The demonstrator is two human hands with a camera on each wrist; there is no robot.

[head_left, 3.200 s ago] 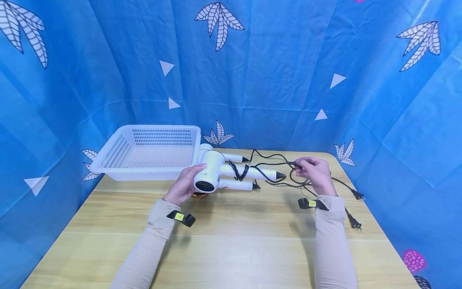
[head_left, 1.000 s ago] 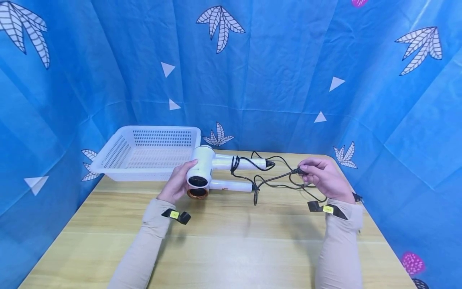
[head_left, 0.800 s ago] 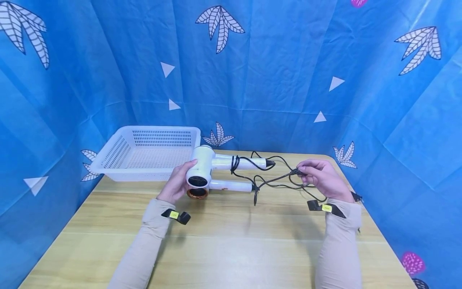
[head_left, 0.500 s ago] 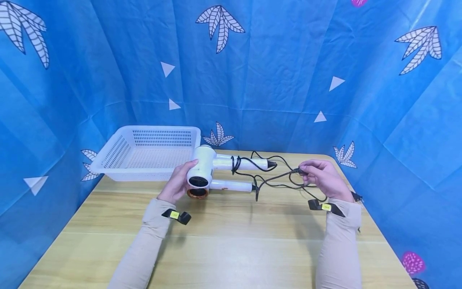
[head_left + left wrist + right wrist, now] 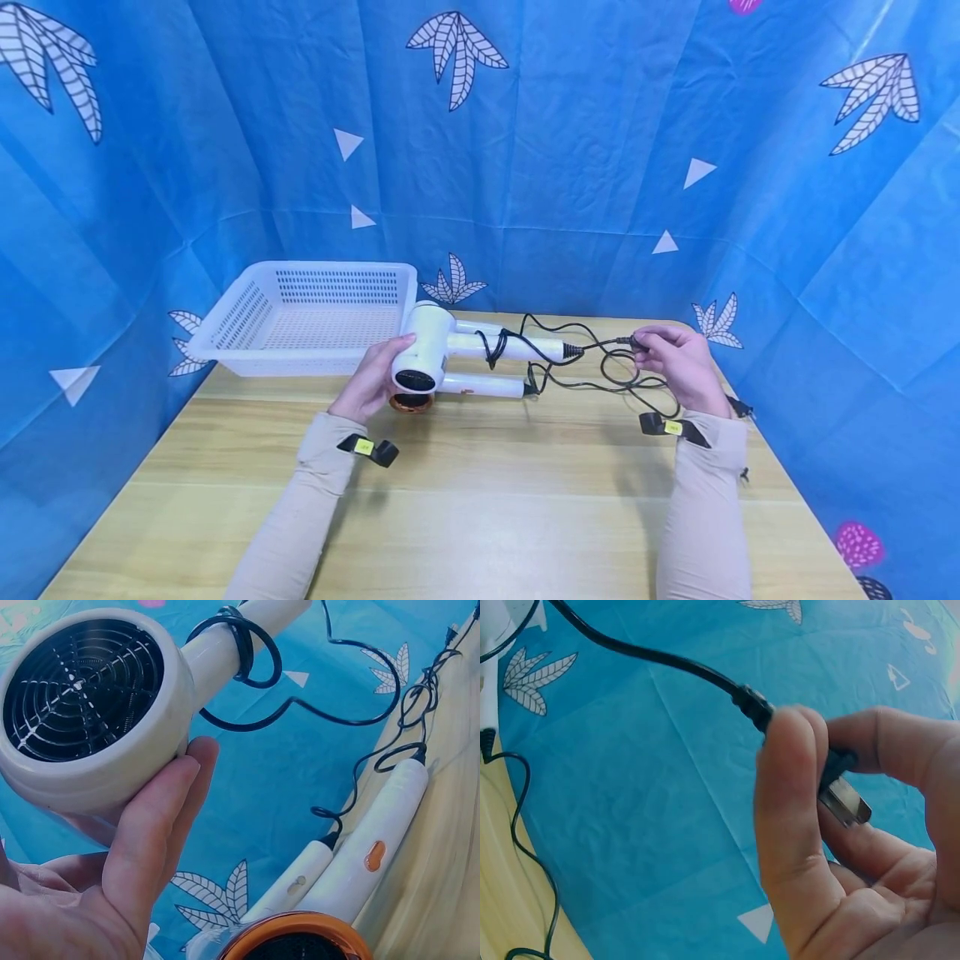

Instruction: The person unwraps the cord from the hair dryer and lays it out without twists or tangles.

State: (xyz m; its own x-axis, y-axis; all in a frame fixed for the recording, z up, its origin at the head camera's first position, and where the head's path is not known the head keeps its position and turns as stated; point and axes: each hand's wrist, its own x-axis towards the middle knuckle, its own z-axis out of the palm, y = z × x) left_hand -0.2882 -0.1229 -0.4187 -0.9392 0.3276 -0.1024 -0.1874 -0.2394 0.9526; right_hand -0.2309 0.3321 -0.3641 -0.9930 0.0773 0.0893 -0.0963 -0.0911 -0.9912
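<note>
My left hand (image 5: 367, 382) holds a white hair dryer (image 5: 431, 333) by its round head, its handle pointing right. In the left wrist view the fingers cup the head beside its black grille (image 5: 82, 690). Black cord (image 5: 492, 348) is looped around the handle. At the right, my right hand (image 5: 678, 365) pinches that cord's plug (image 5: 844, 801) between thumb and fingers; metal prongs show in the right wrist view. Below the held dryer lies a second hair dryer (image 5: 483, 384) with an orange rim. A third white handle (image 5: 480, 327) lies behind, partly hidden.
A white perforated basket (image 5: 315, 358) stands at the back left, next to the dryers. Tangled black cords (image 5: 618, 385) lie on the wooden table (image 5: 480, 517) near the right hand. Another plug (image 5: 741, 408) lies by the right edge. A blue curtain (image 5: 585, 150) surrounds the table.
The right hand has moved slightly right and away with the plug. The cord, earlier hanging in a low slack loop, now runs nearly straight from the handle's end. The left hand keeps its hold.
</note>
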